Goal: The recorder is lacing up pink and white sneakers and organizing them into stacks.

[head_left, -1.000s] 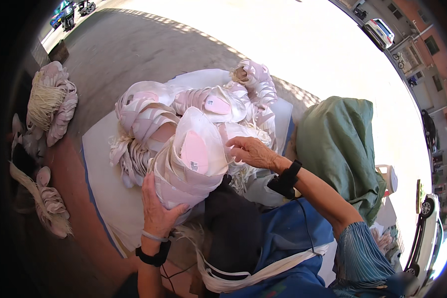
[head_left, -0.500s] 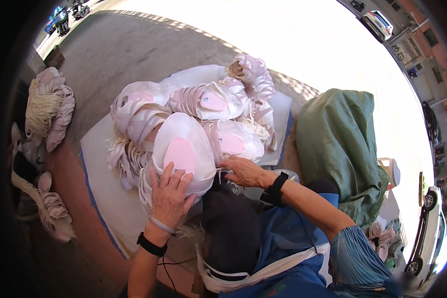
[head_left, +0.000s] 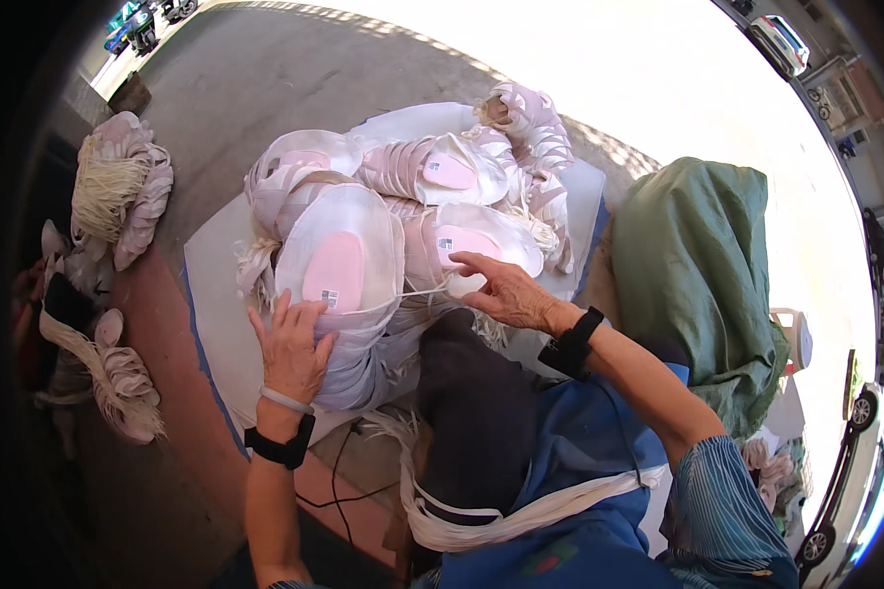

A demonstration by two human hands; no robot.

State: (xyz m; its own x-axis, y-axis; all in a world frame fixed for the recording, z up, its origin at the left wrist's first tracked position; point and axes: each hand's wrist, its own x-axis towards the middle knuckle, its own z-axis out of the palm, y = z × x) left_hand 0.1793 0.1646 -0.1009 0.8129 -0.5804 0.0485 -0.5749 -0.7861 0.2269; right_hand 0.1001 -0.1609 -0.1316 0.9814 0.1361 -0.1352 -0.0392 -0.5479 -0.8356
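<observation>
Bundles of pale pink, disc-shaped pieces (each stack wrapped in thin clear film) lie heaped on a white board (head_left: 216, 294) set on the ground in front of the person. The nearest bundle (head_left: 339, 265) stands tilted on its edge at the front of the heap, its pink oval face turned up toward the camera. The left hand (head_left: 293, 346) lies flat against its lower side, fingers spread and pressed to the film, seemingly to prop it so it does not roll off the pile. The right hand (head_left: 506, 292) rests on the next bundle (head_left: 471, 245), fingers stretched forward and slightly apart, gripping nothing; a thin white string (head_left: 424, 292) runs between the two bundles just under its fingertips. Both wrists wear black bands. A green cloth (head_left: 702, 265) lies heaped to the right, and more pink pieces with cream tassels (head_left: 118, 187) sit on the left, well apart from the board.
</observation>
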